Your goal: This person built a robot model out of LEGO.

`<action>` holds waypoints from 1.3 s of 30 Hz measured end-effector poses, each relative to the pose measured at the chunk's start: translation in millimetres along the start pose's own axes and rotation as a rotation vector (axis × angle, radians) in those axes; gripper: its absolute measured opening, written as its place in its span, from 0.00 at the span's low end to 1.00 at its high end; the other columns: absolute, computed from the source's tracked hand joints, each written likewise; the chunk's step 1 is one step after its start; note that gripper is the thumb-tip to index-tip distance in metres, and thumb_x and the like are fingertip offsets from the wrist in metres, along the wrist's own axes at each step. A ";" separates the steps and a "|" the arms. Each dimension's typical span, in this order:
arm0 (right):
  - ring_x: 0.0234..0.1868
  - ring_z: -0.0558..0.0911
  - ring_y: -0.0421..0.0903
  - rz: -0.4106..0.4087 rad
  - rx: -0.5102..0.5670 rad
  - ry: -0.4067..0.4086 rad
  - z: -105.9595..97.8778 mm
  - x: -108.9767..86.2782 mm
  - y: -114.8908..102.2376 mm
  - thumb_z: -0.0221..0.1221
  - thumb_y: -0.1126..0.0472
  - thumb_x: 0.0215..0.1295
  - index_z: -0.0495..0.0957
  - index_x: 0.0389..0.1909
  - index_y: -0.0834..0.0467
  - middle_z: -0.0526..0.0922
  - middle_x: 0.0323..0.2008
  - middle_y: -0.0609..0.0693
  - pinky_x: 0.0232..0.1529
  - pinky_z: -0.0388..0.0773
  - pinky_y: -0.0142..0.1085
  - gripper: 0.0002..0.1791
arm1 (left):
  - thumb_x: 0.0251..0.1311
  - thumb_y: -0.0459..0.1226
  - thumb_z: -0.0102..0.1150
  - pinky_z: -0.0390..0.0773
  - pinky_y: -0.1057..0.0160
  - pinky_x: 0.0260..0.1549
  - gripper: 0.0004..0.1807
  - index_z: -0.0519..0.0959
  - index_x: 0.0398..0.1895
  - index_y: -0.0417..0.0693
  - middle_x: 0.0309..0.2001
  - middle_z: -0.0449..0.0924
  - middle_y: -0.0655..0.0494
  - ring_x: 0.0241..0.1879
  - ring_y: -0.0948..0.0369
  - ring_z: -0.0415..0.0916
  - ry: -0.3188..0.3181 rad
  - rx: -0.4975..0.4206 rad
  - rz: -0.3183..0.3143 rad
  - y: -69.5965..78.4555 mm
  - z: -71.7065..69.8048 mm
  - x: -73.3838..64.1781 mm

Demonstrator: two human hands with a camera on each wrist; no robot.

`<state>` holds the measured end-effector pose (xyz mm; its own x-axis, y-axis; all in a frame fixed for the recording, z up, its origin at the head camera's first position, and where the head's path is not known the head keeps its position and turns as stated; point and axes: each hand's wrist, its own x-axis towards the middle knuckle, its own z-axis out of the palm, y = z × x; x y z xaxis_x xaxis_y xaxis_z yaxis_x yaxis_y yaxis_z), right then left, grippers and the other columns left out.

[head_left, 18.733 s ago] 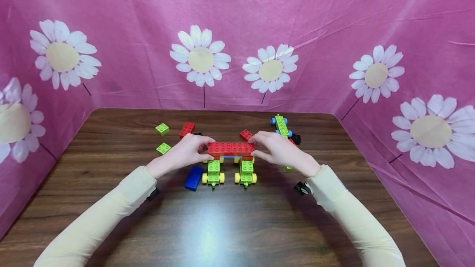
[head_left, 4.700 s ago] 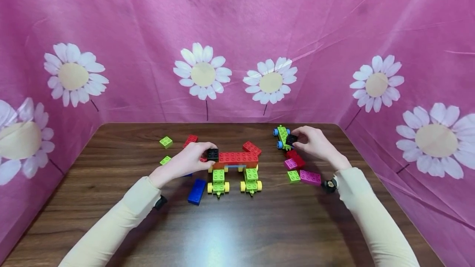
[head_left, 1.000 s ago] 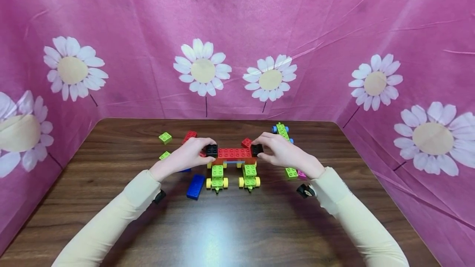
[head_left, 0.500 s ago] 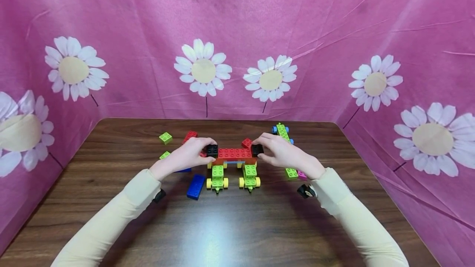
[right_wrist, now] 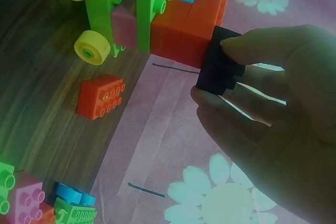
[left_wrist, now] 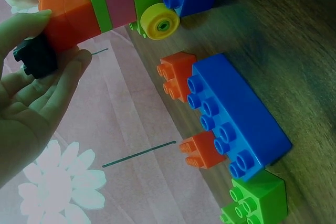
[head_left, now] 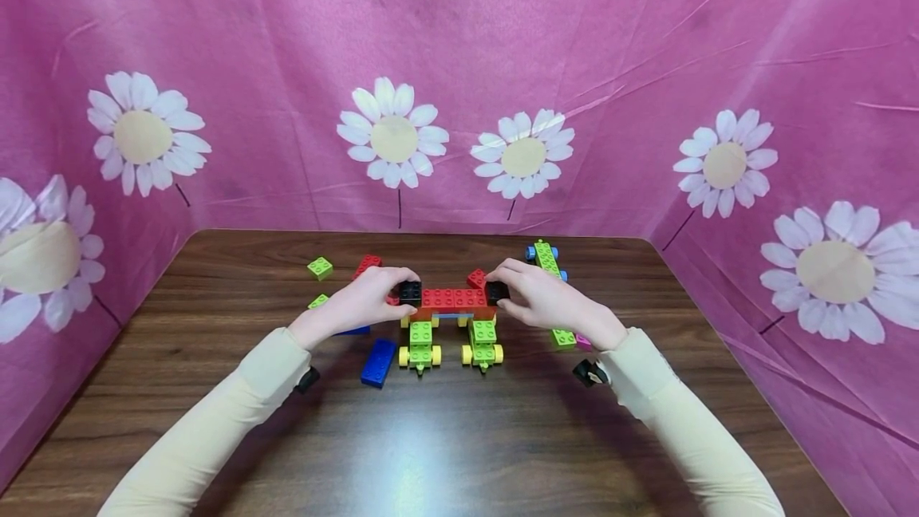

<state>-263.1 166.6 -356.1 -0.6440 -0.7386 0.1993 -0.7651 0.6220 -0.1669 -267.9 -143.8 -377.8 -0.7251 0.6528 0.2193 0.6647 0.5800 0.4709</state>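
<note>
In the head view, a toy brick build stands mid-table, with a row of red bricks (head_left: 454, 298) across two green bases (head_left: 420, 343) on yellow wheels. My left hand (head_left: 359, 297) pinches a black brick (head_left: 410, 294) at the row's left end. At the right end, my right hand (head_left: 549, 301) pinches another black brick (head_left: 497, 292). Both wrist views show the black bricks against the top of the red layer, thumb on one side and fingers on the other. How firmly the studs are joined cannot be told. A pink brick (right_wrist: 125, 27) sits lower in the build.
Left of the build lies a blue brick (head_left: 378, 363), with green bricks (head_left: 320, 267) and a red brick (head_left: 368, 263) farther back. Behind the right hand are a blue-wheeled green base (head_left: 547, 257), a green brick (head_left: 564, 338) and a partly hidden magenta brick (head_left: 583, 341).
Since several seconds ago, my right hand has carried its black brick leftward from beside the blue-wheeled base to the red row's right end. Over the last second, both hands have stayed nearly still.
</note>
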 end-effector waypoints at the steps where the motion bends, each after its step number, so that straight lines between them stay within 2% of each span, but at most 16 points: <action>1: 0.30 0.75 0.40 -0.001 0.005 -0.001 0.1 0.3 -0.3 0.64 0.62 0.63 0.78 0.54 0.63 0.81 0.47 0.53 0.36 0.77 0.32 0.19 | 0.57 0.37 0.68 0.72 0.71 0.30 0.15 0.80 0.46 0.41 0.34 0.83 0.56 0.29 0.67 0.71 0.000 -0.002 0.000 -0.1 -0.1 -0.2; 7: 0.25 0.76 0.42 -0.011 0.033 0.004 3.7 2.7 -1.4 0.64 0.59 0.64 0.77 0.56 0.62 0.81 0.48 0.53 0.34 0.76 0.30 0.20 | 0.57 0.37 0.68 0.73 0.71 0.30 0.16 0.80 0.46 0.41 0.34 0.83 0.55 0.29 0.66 0.72 0.001 -0.005 0.005 -0.9 -1.0 -2.2; 12: 0.21 0.74 0.36 -0.013 0.066 0.003 8.9 7.2 -3.2 0.63 0.57 0.66 0.78 0.56 0.61 0.81 0.48 0.53 0.31 0.76 0.27 0.20 | 0.57 0.37 0.69 0.73 0.71 0.30 0.16 0.79 0.47 0.41 0.36 0.84 0.54 0.30 0.66 0.73 -0.005 -0.015 -0.003 -2.4 -1.1 -3.5; 15: 0.24 0.74 0.33 -0.005 0.082 -0.007 11.9 9.2 -4.2 0.63 0.56 0.67 0.79 0.55 0.60 0.82 0.47 0.52 0.32 0.77 0.28 0.19 | 0.57 0.39 0.70 0.74 0.70 0.32 0.18 0.79 0.48 0.41 0.37 0.84 0.54 0.32 0.65 0.74 -0.016 -0.021 -0.001 -3.5 -1.5 -3.9; 18: 0.29 0.75 0.35 -0.001 0.090 -0.013 15.3 10.6 -3.8 0.63 0.56 0.67 0.80 0.53 0.59 0.82 0.47 0.50 0.34 0.76 0.30 0.17 | 0.57 0.41 0.70 0.79 0.63 0.36 0.20 0.80 0.49 0.41 0.40 0.85 0.53 0.34 0.63 0.76 -0.031 -0.030 0.018 -5.7 -3.7 -5.2; 20: 0.31 0.74 0.37 0.000 0.084 -0.014 17.7 11.9 -3.5 0.63 0.55 0.67 0.80 0.53 0.58 0.82 0.46 0.50 0.35 0.74 0.31 0.17 | 0.57 0.42 0.70 0.81 0.56 0.40 0.21 0.80 0.51 0.41 0.42 0.85 0.52 0.37 0.59 0.78 -0.046 -0.068 0.020 -7.4 -6.9 -6.8; 23: 0.31 0.73 0.37 0.000 0.074 -0.008 19.9 12.4 -2.4 0.62 0.55 0.67 0.81 0.52 0.57 0.83 0.46 0.49 0.35 0.73 0.31 0.16 | 0.59 0.43 0.68 0.82 0.51 0.46 0.23 0.79 0.54 0.40 0.46 0.85 0.49 0.43 0.53 0.82 -0.048 -0.095 0.017 -10.6 -12.9 -10.6; 28: 0.30 0.74 0.36 0.011 0.063 -0.002 20.3 12.4 -1.0 0.63 0.54 0.66 0.81 0.52 0.57 0.83 0.45 0.48 0.34 0.75 0.30 0.16 | 0.60 0.43 0.67 0.82 0.53 0.52 0.25 0.78 0.57 0.37 0.53 0.84 0.44 0.51 0.51 0.83 -0.026 -0.106 -0.028 -16.0 -21.8 -15.1; 34: 0.30 0.76 0.40 0.017 0.074 -0.007 18.8 12.8 -1.8 0.64 0.55 0.66 0.81 0.52 0.57 0.83 0.44 0.49 0.33 0.75 0.30 0.17 | 0.60 0.43 0.67 0.82 0.51 0.52 0.25 0.78 0.56 0.38 0.54 0.83 0.43 0.51 0.50 0.83 -0.016 -0.100 -0.056 -23.6 -29.2 -21.3; 39: 0.30 0.77 0.41 0.028 0.078 -0.021 18.7 13.3 -2.7 0.63 0.54 0.67 0.81 0.52 0.57 0.83 0.45 0.49 0.34 0.75 0.30 0.17 | 0.60 0.43 0.67 0.80 0.47 0.53 0.24 0.78 0.56 0.39 0.53 0.84 0.43 0.52 0.49 0.82 0.021 -0.119 -0.130 -39.9 -40.9 -32.4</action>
<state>-269.7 150.2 -371.1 -0.6645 -0.7270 0.1729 -0.7438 0.6212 -0.2466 -278.3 -208.0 -368.7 -0.8081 0.5649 0.1666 0.5396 0.5967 0.5940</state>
